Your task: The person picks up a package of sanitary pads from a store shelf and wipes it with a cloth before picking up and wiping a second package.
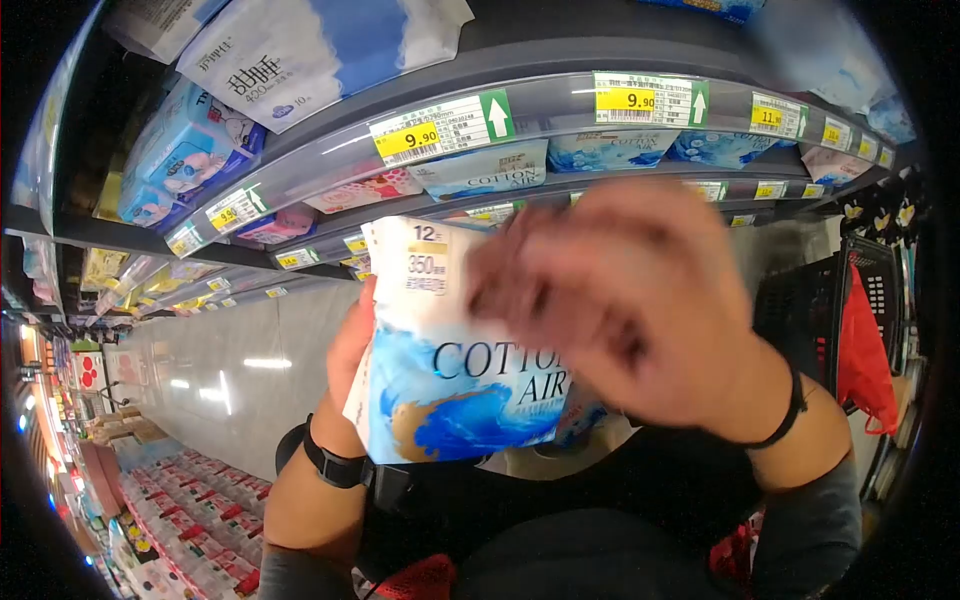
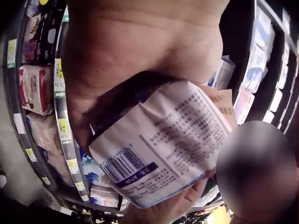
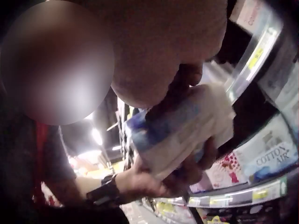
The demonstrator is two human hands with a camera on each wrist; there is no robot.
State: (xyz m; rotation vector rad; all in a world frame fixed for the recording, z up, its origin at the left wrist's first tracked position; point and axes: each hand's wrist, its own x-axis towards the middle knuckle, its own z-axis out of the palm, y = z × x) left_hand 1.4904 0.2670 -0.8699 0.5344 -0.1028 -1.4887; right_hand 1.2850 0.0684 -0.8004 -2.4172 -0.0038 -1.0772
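A blue and white pack of sanitary pads (image 1: 400,340) marked COTTON AIR, 12 and 350 faces the head camera. My left hand (image 1: 350,335) grips it along its left side, with most of the fingers hidden behind it. In the left wrist view the white back of the pack (image 2: 163,144) shows a barcode and rows of print. My right hand (image 1: 650,310), blurred in the head view, overlaps the pack's upper right front; I cannot tell whether its fingers pinch it. From the right wrist, the left hand (image 3: 154,182) shows under the pack (image 3: 187,130).
Curved shelves with price tags (image 1: 435,130) run in front, stocked with more COTTON AIR packs (image 1: 480,172). A large white and blue pack (image 1: 320,60) lies on the upper shelf. A black basket (image 1: 850,310) with a red cloth (image 1: 868,370) stands at right. Grey floor (image 1: 250,360) stretches left.
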